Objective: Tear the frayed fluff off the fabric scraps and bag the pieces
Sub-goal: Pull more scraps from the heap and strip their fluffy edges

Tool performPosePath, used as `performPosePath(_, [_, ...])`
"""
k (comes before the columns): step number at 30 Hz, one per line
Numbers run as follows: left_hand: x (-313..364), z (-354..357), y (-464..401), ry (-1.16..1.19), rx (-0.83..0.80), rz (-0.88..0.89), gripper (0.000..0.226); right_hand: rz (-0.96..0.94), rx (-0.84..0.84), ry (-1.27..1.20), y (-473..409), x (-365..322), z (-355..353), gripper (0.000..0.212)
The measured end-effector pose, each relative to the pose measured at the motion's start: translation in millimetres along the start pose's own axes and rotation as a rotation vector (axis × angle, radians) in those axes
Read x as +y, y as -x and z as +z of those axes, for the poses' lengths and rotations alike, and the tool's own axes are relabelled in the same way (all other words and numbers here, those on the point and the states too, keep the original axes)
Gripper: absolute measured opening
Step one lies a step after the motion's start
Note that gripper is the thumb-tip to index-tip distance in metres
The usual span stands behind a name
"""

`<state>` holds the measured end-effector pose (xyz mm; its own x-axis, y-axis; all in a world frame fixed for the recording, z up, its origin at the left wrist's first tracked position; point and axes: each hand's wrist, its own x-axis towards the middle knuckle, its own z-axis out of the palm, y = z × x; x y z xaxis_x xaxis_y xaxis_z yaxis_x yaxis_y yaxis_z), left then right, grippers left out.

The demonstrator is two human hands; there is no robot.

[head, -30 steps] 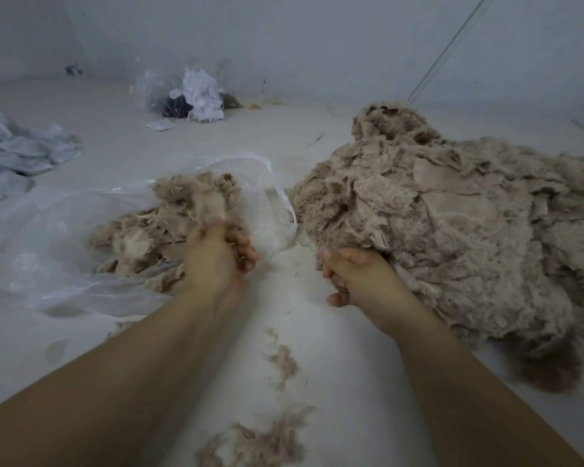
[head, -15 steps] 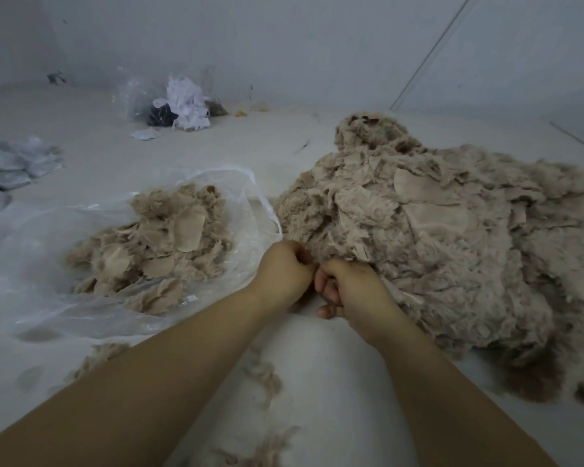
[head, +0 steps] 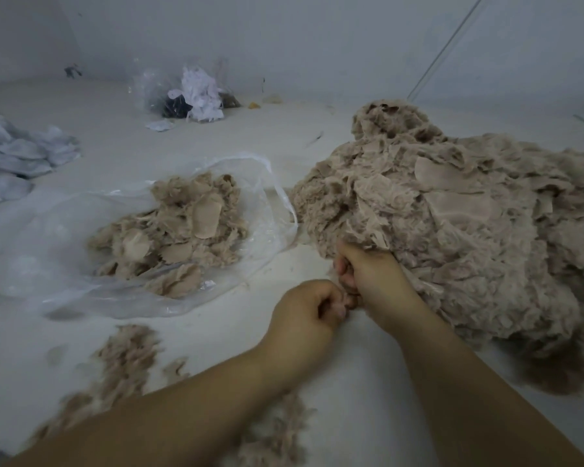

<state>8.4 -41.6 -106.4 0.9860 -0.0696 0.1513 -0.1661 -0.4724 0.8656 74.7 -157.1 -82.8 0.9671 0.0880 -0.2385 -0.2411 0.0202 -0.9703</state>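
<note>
Both hands meet at the scrap pile [head: 452,230] edge: right hand [head: 371,274] and left hand [head: 304,311] each pinching one small scrap [head: 348,299] between them.

The big pile of scraps [head: 452,237] is beige cloth, partly smooth and flat, mostly fuzzy and frayed at the edges. The bag [head: 41,264] is thin clear plastic, glossy and creased, with the same cloth pieces [head: 179,230] inside. Loose fluff [head: 125,358] lies soft and fibrous on the matt, pale floor [head: 368,382].
</note>
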Motion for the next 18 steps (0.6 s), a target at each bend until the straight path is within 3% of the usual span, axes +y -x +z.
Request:
performPosePath(4, [-3.6, -10.4, 31.2, 0.032, -0.119, -0.052, 0.03, 0.021, 0.019, -0.06, -3.0, 2.6, 0.9, 0.047])
performPosePath(7, [-0.5, -20.5, 21.4, 0.347, 0.017, -0.316, 0.025, -0.041, -0.018, -0.02, -3.7, 4.6, -0.1, 0.048])
performPosePath(9, [0.4, -26.6, 3.5, 0.384, 0.11, -0.367, 0.022, -0.06, -0.062, 0.0, -2.8, 5.5, -0.9, 0.048])
performPosePath(12, [0.6, -26.7, -15.1, 0.274, 0.201, -0.24, 0.019, -0.07, -0.099, 0.047, -3.5, 6.2, -2.2, 0.049])
performPosePath(18, [-9.7, -11.5, -22.3, -0.177, 0.374, 0.284, 0.018, -0.108, -0.169, 0.144, -0.9, 4.5, -3.9, 0.044])
